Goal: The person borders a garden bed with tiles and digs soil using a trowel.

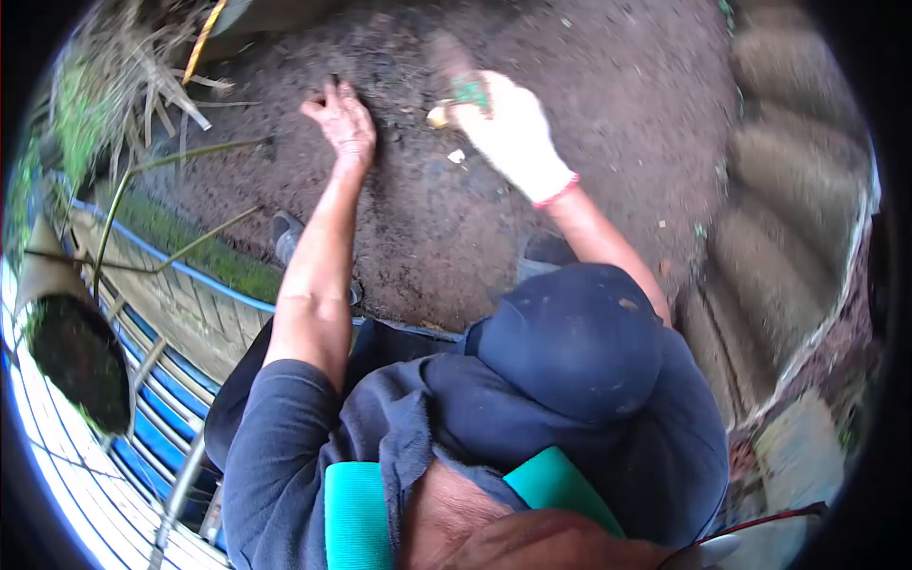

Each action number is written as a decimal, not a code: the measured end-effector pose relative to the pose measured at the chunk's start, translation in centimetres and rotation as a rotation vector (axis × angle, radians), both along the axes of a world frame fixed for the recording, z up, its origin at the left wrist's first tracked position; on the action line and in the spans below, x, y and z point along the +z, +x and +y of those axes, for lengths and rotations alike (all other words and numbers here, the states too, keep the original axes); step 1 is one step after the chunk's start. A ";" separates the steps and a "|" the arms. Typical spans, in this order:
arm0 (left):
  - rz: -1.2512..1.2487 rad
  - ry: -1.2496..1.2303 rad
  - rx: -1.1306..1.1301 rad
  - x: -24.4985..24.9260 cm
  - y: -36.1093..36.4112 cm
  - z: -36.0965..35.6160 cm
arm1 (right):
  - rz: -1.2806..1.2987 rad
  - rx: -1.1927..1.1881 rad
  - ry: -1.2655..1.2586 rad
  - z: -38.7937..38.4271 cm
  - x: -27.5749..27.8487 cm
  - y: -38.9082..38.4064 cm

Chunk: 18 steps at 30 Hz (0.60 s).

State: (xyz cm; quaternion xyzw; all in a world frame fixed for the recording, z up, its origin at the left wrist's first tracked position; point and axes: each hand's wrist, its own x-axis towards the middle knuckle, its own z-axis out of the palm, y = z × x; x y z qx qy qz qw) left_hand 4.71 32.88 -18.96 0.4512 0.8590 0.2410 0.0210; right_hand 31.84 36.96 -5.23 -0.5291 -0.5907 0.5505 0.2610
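My left hand point(344, 125) is bare and rests low over the dark soil point(418, 218), thumb out to the side and fingers apart, with nothing visible in it. To its right, my right hand point(513, 128) wears a white knit glove with a red cuff. Its fingers are closed around something smeared by motion. A yellowish end point(438, 116) sticks out by the fingers, and a green patch point(470, 92) shows at the fingertips. A brownish blur point(450, 57) extends beyond them; its kind cannot be made out. A small pale chip point(456, 156) lies on the soil below.
Rounded, ridged concrete-like forms point(779, 171) border the soil on the right. On the left are dry stalks point(157, 76), a bent metal rod point(119, 204), a blue pipe point(176, 252) and a dark-filled pot point(81, 361). A yellow-orange cord point(203, 40) hangs at top left.
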 end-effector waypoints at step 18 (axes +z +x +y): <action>-1.768 0.281 -0.119 14.4 12.9 -1.0 | 0.705 -0.137 -0.416 1.6 3.1 -2.7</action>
